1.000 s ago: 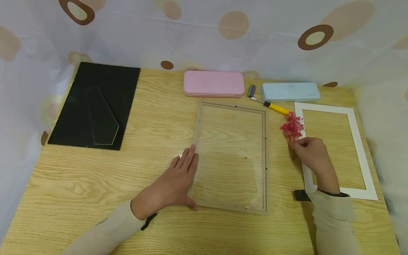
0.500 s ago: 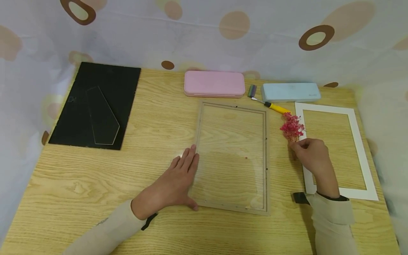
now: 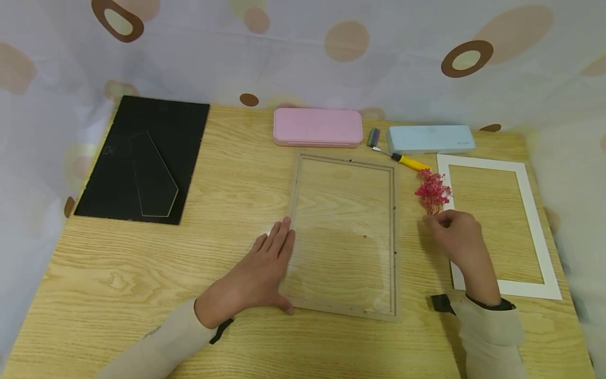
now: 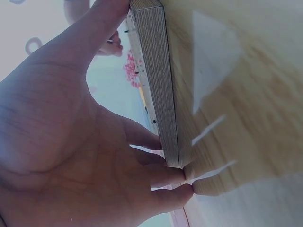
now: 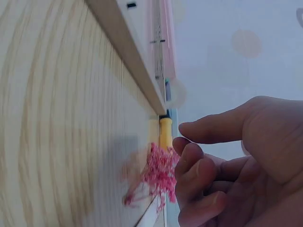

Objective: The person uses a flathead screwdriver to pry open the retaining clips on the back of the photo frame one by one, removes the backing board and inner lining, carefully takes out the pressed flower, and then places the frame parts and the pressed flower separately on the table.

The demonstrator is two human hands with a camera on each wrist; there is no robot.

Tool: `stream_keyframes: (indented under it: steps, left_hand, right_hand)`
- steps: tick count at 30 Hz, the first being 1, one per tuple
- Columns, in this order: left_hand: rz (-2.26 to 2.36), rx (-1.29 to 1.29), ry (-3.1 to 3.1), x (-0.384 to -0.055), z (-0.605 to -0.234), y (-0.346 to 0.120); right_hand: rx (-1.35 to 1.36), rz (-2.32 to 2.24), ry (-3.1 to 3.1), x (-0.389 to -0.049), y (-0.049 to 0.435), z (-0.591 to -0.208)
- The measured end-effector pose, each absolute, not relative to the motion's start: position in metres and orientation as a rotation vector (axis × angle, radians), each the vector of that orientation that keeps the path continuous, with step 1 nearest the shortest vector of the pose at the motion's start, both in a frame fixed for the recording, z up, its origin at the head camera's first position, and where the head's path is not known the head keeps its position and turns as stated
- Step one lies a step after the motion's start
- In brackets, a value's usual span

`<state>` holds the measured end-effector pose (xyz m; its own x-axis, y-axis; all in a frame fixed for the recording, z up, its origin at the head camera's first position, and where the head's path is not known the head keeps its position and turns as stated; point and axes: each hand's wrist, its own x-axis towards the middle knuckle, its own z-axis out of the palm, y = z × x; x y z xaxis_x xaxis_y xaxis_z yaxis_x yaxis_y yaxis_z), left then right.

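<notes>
A wooden picture frame [image 3: 397, 221] with a clear pane lies at the table's centre. My left hand [image 3: 260, 276] rests against its left side, fingers extended along the edge and thumb at the lower corner. In the left wrist view, fingertips touch the frame's grained side [image 4: 156, 66]. To the right of the frame lies a sprig of pink dried flowers [image 3: 433, 192], overlapping the white mat's [image 3: 537, 237] left edge. Above the sprig's stems is my right hand [image 3: 456, 237]. The right wrist view shows its fingers loosely curled over the flowers [image 5: 162, 172], nothing visible between thumb and forefinger.
A black backing board [image 3: 111, 181] with a folded stand lies at the back left. Along the back are a pink case [image 3: 317, 126], a small dark striped block [image 3: 373, 137] and a light-blue case [image 3: 428, 138]. A yellow-handled screwdriver [image 3: 414, 163] lies just behind the flowers.
My right hand has shifted slightly left and toward me, its fingertips coming away from the sprig's stems. The sprig turned a little, then stayed still. My left hand has kept its place.
</notes>
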<state>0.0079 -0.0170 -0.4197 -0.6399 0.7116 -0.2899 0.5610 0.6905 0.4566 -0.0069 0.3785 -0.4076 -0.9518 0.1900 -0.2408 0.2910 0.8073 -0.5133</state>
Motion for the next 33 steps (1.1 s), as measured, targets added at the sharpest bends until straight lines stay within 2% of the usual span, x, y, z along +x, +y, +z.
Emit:
stream_keyframes:
  steps: [11,17,23,33]
  left_hand:
    - [0.475,0.948,2.416,0.003,-0.417,-0.018]
    - [0.797,0.649,2.434,-0.014,-0.414,-0.017]
    - [1.194,0.306,2.188,-0.03,-0.413,-0.021]
    - [1.355,0.119,1.987,-0.039,-0.415,-0.022]
  right_hand:
    - [0.176,-0.797,2.613,-0.003,0.34,-0.408]
    - [0.169,-0.776,2.64,0.002,0.33,-0.409]
    - [0.158,-0.807,2.67,0.004,0.329,-0.411]
    - [0.21,-0.827,2.688,0.006,0.326,-0.416]
